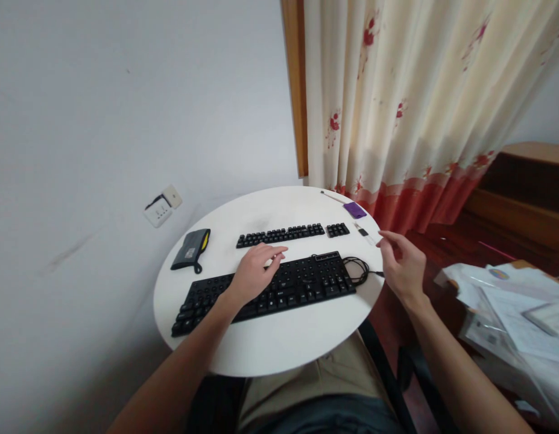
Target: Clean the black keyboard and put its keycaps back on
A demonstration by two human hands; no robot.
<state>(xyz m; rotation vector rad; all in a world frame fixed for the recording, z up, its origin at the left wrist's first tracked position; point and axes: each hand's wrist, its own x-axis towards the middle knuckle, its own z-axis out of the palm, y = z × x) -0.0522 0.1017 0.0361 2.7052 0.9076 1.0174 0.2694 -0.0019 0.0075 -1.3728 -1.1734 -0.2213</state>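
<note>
My left hand (256, 269) hovers over the middle of a black keyboard (301, 280), fingers stretched out to the right and thumb a little apart; I see nothing held. Part of the keyboard's upper area shows bare key positions without caps. My right hand (403, 265) is at the table's right edge, thumb and fingertips drawn together; anything between them is too small to make out. Close to its fingertips lies a small black-ended brush-like tool (362, 231). Behind the keyboard, black keycaps stand in a long block (281, 234) and a smaller block (337, 229).
A dark zip pouch (191, 248) lies left on the round white table (279, 355). A coiled cable (358, 271) sits right of the keyboard. At the back right are a purple cloth (354, 210) and a thin stick (332, 197). Papers and plastic (514, 301) lie beyond the table.
</note>
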